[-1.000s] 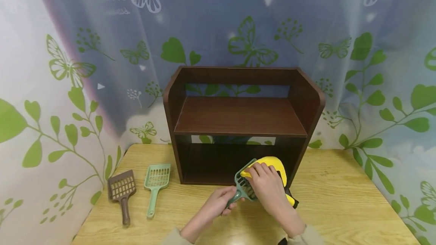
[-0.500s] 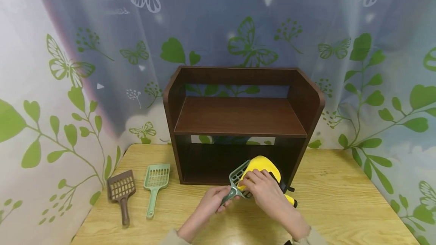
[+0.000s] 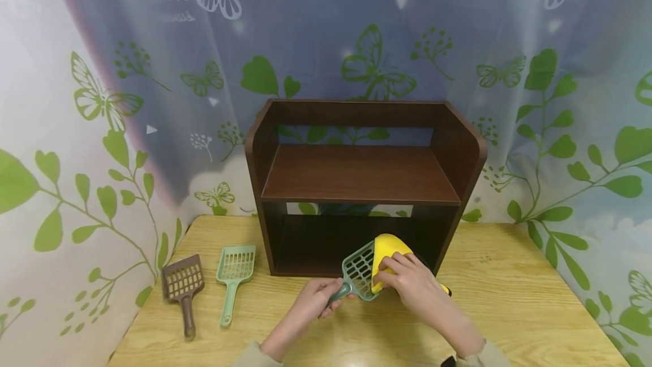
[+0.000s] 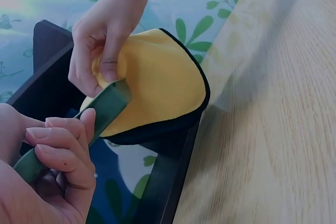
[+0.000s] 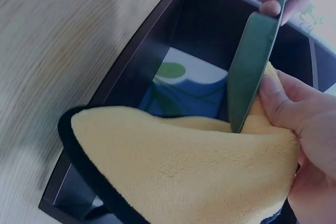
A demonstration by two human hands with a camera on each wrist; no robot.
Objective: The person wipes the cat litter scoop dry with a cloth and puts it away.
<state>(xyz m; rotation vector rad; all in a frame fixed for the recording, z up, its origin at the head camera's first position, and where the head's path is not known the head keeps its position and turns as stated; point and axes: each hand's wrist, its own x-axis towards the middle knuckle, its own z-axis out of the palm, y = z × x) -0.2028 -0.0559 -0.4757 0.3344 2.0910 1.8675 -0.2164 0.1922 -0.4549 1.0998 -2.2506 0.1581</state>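
My left hand (image 3: 317,300) grips the handle of a dark green slotted litter scoop (image 3: 359,269), held up before the lower shelf. In the right hand (image 3: 414,283) is a yellow cloth (image 3: 388,247) with a black edge, pinched against the scoop head's right rim. The left wrist view has the cloth (image 4: 163,85) hanging behind the scoop's edge (image 4: 107,108). From the right wrist, the thumb presses the cloth (image 5: 184,156) against the end of the scoop (image 5: 249,72). Part of the scoop head is hidden by the cloth.
A dark brown two-tier shelf (image 3: 361,171) stands on the wooden table (image 3: 509,299) against a patterned curtain (image 3: 316,27). A brown litter scoop (image 3: 183,287) and a light green one (image 3: 234,273) lie side by side left of it.
The right hand and cloth have slid right across the scoop head, uncovering more of its slots. The left hand has shifted slightly left with the scoop, which is turned a little.
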